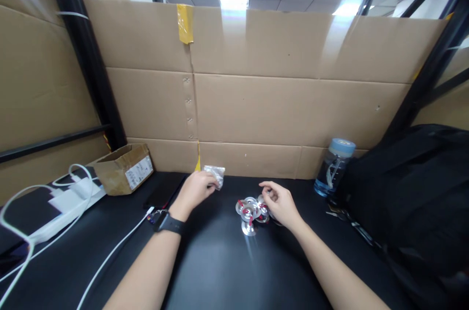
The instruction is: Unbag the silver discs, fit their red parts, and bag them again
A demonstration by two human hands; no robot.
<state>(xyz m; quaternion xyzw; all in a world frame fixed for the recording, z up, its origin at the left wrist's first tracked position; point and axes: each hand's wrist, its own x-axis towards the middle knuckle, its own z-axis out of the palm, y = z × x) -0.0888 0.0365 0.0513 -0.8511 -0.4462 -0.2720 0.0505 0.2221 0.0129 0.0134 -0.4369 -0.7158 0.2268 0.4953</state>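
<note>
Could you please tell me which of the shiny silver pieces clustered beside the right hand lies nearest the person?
The round silver piece at the very front of the cluster; the other silver pieces lie farther back.

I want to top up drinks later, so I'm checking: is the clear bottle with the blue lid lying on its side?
No, the bottle stands upright beside the black bag, its lid on top.
</note>
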